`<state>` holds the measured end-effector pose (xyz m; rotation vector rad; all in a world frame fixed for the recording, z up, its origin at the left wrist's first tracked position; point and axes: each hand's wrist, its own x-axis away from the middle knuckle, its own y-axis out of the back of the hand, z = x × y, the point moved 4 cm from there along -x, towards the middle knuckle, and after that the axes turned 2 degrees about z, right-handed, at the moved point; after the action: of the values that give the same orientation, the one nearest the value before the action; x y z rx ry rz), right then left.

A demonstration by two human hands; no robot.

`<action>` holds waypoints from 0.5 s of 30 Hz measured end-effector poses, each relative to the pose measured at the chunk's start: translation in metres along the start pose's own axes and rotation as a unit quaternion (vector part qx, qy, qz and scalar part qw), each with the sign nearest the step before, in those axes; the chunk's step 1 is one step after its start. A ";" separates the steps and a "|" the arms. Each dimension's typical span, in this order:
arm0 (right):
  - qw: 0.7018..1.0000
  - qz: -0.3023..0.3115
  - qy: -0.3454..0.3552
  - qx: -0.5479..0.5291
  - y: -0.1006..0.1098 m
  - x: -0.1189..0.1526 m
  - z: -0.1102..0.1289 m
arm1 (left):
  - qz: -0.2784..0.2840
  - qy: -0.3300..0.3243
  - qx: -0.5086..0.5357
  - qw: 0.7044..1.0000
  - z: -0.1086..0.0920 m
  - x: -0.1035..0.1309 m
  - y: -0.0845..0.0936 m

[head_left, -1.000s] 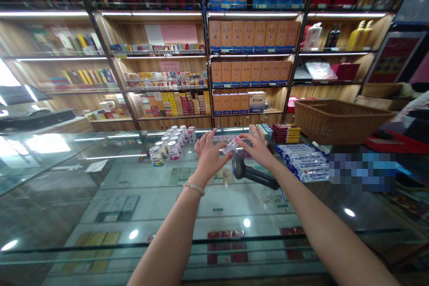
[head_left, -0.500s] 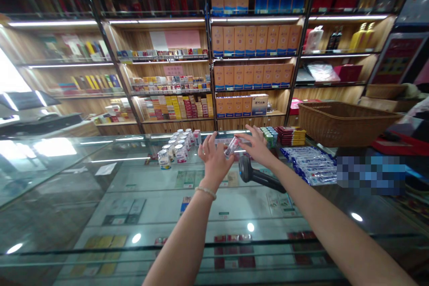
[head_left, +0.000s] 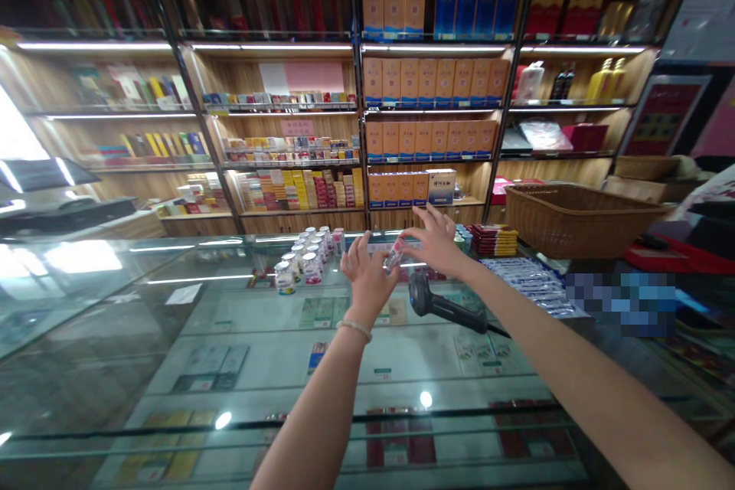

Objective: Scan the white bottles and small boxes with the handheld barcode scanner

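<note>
Over the glass counter (head_left: 269,337), both hands hold one small clear pack with pink on it (head_left: 394,254); its exact kind is too small to make out. My left hand (head_left: 367,276), with a beaded bracelet at the wrist, grips its lower left side between thumb and fingers. From the right, my right hand (head_left: 436,243) pinches its upper end. Just below the right hand lies a black handheld barcode scanner (head_left: 445,306). Left of my hands stand several small white-lidded bottles (head_left: 311,268) in rows, with pink packs (head_left: 338,240) at the far end.
Blue-and-white packets (head_left: 525,285) lie right of the scanner. Behind them are a stack of red and yellow packs (head_left: 494,239) and a large wicker basket (head_left: 579,226). Shelves with orange boxes (head_left: 428,82) line the back wall. A paper slip (head_left: 184,294) lies at left.
The pink-and-clear pack has tilted a little more upright between my hands. The view has shifted slightly, so the shelves sit lower. Both hands keep their hold.
</note>
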<state>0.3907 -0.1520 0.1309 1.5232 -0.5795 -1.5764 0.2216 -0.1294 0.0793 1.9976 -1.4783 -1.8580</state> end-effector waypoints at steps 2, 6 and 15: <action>1.000 0.001 0.009 0.009 0.008 -0.005 0.004 | 0.006 -0.007 0.003 1.000 -0.002 -0.003 0.003; 1.000 0.013 0.015 0.021 0.019 -0.013 0.014 | 0.016 -0.002 0.008 1.000 -0.005 -0.007 0.008; 0.998 0.044 0.043 0.017 0.005 -0.023 0.033 | 0.033 -0.046 -0.014 0.998 0.024 -0.004 0.019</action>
<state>0.3576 -0.1436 0.1532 1.5606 -0.6189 -1.4333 0.1920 -0.1235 0.0869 1.8511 -1.5116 -1.9580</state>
